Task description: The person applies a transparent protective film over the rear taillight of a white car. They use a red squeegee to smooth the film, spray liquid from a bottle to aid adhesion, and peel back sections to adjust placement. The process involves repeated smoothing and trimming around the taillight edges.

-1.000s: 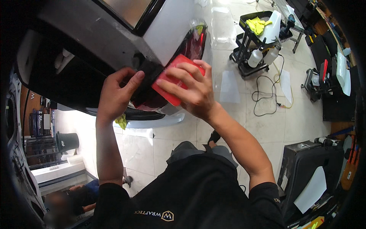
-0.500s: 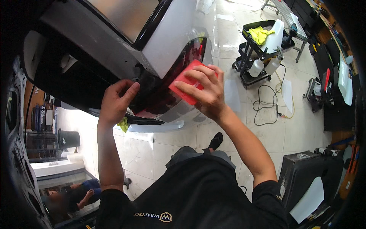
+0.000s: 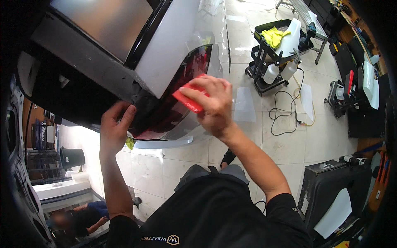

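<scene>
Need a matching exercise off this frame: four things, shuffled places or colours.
Column 1
1. red card
2. cloth on the cart
3. spray bottles
4. black cable

Column 2
A. white
B. looped on the tiled floor
C. held in the right hand
D. bright yellow

Pairs: 1-C; 2-D; 3-A; 4-B

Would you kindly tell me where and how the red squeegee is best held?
Probably by its right-hand part, coming from the right, as the right hand does: the red squeegee looks flat, so fingers can spread over its face, leaving its left edge free.
</scene>
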A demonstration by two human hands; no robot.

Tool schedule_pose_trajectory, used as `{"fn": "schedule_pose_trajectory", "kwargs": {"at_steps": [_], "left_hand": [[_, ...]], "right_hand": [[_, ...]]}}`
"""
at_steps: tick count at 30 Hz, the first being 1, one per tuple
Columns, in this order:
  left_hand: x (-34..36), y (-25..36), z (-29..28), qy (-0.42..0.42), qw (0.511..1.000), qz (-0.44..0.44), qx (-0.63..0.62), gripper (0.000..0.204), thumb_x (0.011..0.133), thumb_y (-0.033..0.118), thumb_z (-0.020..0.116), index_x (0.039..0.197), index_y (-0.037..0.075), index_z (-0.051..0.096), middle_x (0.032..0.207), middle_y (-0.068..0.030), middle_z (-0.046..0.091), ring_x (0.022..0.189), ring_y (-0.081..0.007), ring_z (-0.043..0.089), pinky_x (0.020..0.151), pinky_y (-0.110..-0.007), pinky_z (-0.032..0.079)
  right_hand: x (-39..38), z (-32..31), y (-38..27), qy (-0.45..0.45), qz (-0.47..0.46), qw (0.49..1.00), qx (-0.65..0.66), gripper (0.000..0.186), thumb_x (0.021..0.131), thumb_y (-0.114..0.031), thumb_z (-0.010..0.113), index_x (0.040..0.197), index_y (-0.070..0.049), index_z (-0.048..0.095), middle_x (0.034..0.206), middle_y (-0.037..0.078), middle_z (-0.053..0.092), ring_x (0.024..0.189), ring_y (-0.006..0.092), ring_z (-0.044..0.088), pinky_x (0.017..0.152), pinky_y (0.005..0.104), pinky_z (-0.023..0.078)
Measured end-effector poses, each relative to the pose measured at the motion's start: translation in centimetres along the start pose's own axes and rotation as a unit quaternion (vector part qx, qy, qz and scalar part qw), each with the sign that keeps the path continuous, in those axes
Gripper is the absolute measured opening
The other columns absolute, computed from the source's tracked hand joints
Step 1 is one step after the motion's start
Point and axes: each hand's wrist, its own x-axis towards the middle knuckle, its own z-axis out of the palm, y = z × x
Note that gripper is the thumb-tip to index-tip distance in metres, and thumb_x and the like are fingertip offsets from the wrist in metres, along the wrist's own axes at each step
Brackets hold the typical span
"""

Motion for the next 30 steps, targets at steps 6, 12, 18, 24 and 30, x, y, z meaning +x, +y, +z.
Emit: {"fn": "schedule_pose_trajectory", "kwargs": {"at_steps": [6,12,18,24,30], "left_hand": [[1.9,1.5,0.6,-0.035,0.999,0.008,-0.039,0.038,0.111,0.039,0.069,0.109,0.001,0.076,0.092,-0.0041,0.073,0.087,-0.0124,0.062,0.081,-0.029,0.047],[0.6,-1.0,-0.6,-0.021,1.000,-0.013,-0.001,0.040,0.113,0.039,0.067,0.110,0.001,0.075,0.091,-0.0027,0.072,0.086,-0.0112,0.062,0.080,-0.027,0.046],[1.4,-0.4,0.0,-0.017,1.000,0.017,-0.015,0.039,0.113,0.040,0.066,0.109,0.002,0.075,0.089,-0.0037,0.071,0.087,-0.0112,0.062,0.080,-0.027,0.046],[0.5,-0.6,0.4,0.004,0.999,0.039,-0.033,0.042,0.113,0.043,0.065,0.107,0.002,0.075,0.088,-0.0014,0.069,0.080,-0.0096,0.055,0.073,-0.027,0.042],[1.3,-1.3,0.4,0.002,0.998,0.057,-0.031,0.047,0.114,0.046,0.063,0.105,0.002,0.075,0.087,-0.0002,0.067,0.078,-0.0083,0.052,0.069,-0.027,0.038]], "right_hand": [[6.0,2.0,10.7,0.063,0.072,0.995,0.030,0.036,0.080,0.002,0.075,0.113,-0.012,0.082,0.119,0.010,0.077,0.113,0.0362,0.069,0.097,0.0426,0.055],[2.1,0.6,3.6,0.028,0.076,0.996,0.049,0.041,0.074,-0.003,0.074,0.110,-0.021,0.083,0.119,0.001,0.075,0.122,0.0315,0.063,0.103,0.0505,0.042],[6.3,1.7,10.4,0.031,0.089,0.995,0.023,0.035,0.072,0.005,0.073,0.098,-0.015,0.084,0.110,0.003,0.078,0.114,0.0298,0.065,0.100,0.0446,0.049],[4.4,-0.1,8.8,0.029,-0.008,0.992,0.123,0.035,0.068,0.005,0.078,0.096,-0.015,0.085,0.105,0.002,0.076,0.111,0.0308,0.065,0.097,0.0432,0.049],[5.1,2.5,6.1,0.057,-0.025,0.993,0.105,0.035,0.062,-0.003,0.084,0.093,-0.019,0.083,0.106,-0.002,0.074,0.114,0.0290,0.063,0.099,0.0448,0.044]]}}
